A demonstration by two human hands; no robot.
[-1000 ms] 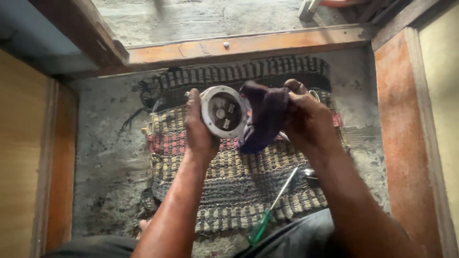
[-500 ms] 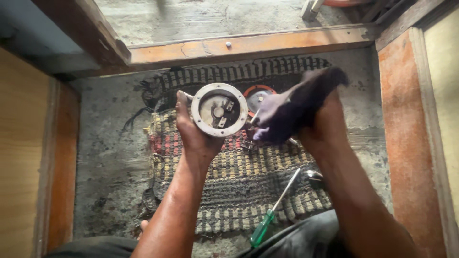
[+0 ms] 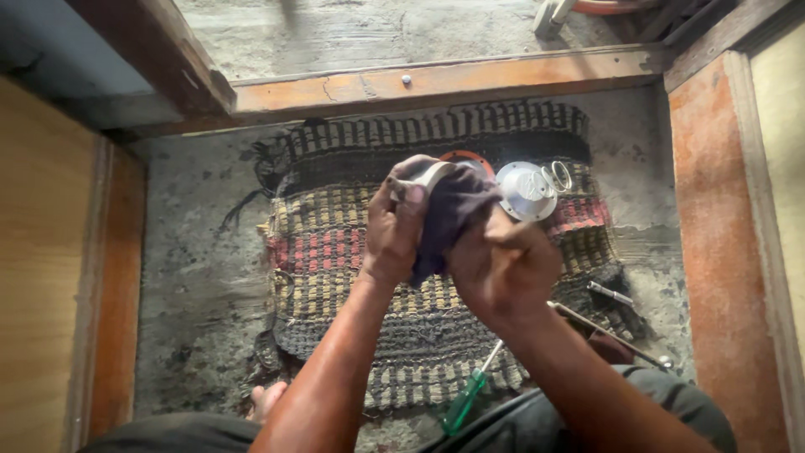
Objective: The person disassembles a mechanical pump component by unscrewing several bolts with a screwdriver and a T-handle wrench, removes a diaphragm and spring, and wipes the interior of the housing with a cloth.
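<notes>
Both hands met above the woven mat [image 3: 352, 252]: my left hand [image 3: 396, 228] gripped the round metal part [image 3: 423, 174], my right hand [image 3: 503, 267] pressed the dark cloth [image 3: 453, 214] on it. I judged wiping unfinished; another metal disc [image 3: 526, 191] lay on the mat, beyond the hands.

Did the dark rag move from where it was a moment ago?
Yes. The dark rag, held up and out to the right before, now lies pressed over the round metal part between both hands, nearer the middle of the woven mat.
</notes>
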